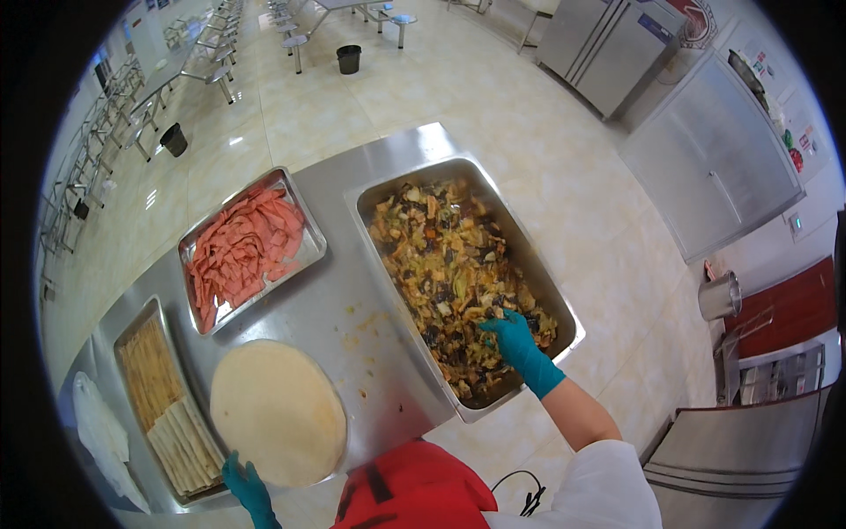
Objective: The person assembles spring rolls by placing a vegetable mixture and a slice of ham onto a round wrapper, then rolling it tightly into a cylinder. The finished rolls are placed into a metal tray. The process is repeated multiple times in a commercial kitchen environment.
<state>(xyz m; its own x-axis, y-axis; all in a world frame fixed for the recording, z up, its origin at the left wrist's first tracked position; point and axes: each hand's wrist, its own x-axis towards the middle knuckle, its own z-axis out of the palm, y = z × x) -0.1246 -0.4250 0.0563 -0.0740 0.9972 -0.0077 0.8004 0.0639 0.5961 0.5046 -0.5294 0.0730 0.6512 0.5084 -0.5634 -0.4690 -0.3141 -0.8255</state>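
My right hand (522,347), in a green glove, has its fingertips down in a chopped cooked vegetable mix (456,278). The food partly hides those fingers, so whether they grip any is unclear. A deep steel pan (567,301) holds the mix. My left hand (248,489), gloved likewise, is at the near left edge of a stack of round flatbreads (277,410), fingers apart and nothing held. Just left of it, a long steel tray (175,354) contains rows of rolled flatbreads (182,443).
Pink sliced meat (248,244) lies in a shallow steel tray (320,246) on the steel table (330,297). Food scraps (362,337) dot the tabletop. A plastic bag (99,430) is at the far left. Beyond are a black bucket (348,59) and a steel cabinet (605,49).
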